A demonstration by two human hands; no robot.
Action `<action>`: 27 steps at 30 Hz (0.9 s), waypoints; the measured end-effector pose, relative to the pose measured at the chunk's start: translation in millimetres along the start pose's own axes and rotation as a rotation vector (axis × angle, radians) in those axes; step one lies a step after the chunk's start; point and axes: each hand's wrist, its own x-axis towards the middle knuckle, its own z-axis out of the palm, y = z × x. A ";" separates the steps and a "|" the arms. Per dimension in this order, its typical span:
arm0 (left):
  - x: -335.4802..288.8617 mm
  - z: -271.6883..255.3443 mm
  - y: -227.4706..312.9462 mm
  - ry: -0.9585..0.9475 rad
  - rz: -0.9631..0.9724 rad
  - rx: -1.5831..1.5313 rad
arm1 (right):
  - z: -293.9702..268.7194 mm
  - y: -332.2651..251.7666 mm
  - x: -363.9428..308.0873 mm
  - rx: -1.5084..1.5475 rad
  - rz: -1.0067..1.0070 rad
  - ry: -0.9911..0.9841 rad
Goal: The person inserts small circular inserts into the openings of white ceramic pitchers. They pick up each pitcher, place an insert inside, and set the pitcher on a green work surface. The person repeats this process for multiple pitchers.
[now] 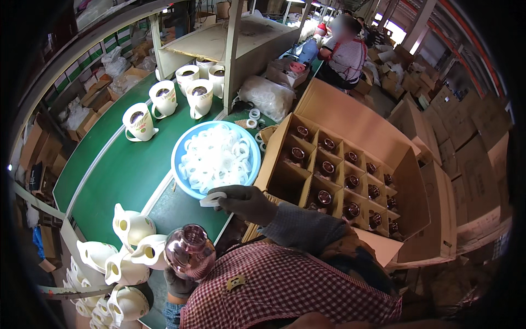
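My left hand [179, 286] is wrapped round the lower side of a shiny pinkish glass flask liner [190, 253], its narrow neck pointing up, close to my checked apron. In a dark glove, my right hand [246, 203] pinches a white plastic ring [211, 199] at the near edge of a light blue basin [176, 174]. A heap of similar white rings [216, 156] fills that basin. To the right, a divided cardboard box [274, 145] carries several more glass liners [327, 167] in its cells; some cells at its left show no neck.
Several cream jug bodies [131, 227] lie at the near left. Cream jugs [139, 122] with dark openings stand on the green belt [104, 170]. A shelf post [232, 55] rises behind the basin. Another person [345, 57] sits farther back, and stacked cartons [476, 153] line the right.
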 end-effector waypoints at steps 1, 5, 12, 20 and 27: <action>-2.6 7.7 2.4 -0.043 -0.042 -0.051 | 9.8 6.9 4.4 -0.055 -0.048 -0.016; 0.9 19.9 4.4 -0.031 -0.095 -0.092 | 33.2 19.9 -1.6 -0.231 -0.118 -0.180; 9.6 29.7 15.0 0.067 -0.104 -0.101 | 38.9 24.5 0.8 -0.631 -0.566 -0.288; 27.8 30.8 5.0 -0.068 -0.107 -0.218 | 23.1 30.6 -2.6 -0.701 -0.700 -0.365; 31.8 37.7 3.3 -0.066 -0.079 -0.179 | 12.9 15.0 -3.3 -0.847 -0.658 -0.360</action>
